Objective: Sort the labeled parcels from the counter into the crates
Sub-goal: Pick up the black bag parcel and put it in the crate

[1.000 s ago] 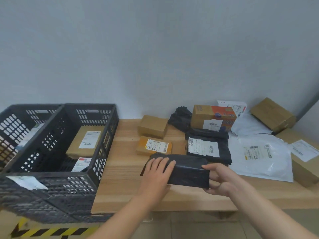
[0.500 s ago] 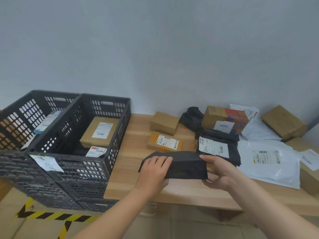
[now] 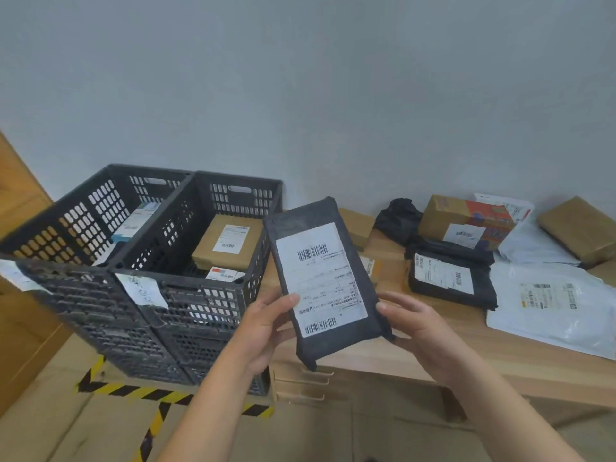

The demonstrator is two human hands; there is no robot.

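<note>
A black parcel bag [image 3: 328, 341] with a white barcode label is held upright in the air, label facing me, in front of the counter's left end. My left hand [image 3: 266, 328] grips its left edge with the thumb on the label. My right hand [image 3: 416, 325] holds its right edge. Two black crates stand to the left: the near crate [image 3: 200, 295] holds a brown labeled box [image 3: 226, 245] and a small white-and-red parcel [image 3: 223, 273]; the far crate [image 3: 83, 235] holds a pale parcel [image 3: 136, 220].
On the wooden counter [image 3: 433, 348] lie another black labeled bag [image 3: 450, 278], a crumpled black bag [image 3: 398, 220], a brown-and-orange box [image 3: 466, 225], white mailers [image 3: 550, 305] and brown boxes [image 3: 580, 228]. Yellow-black tape [image 3: 133, 391] marks the floor under the crates.
Both hands lifted the black bag off the counter and turned it upright, so its label now faces me. The view swung left toward the crates.
</note>
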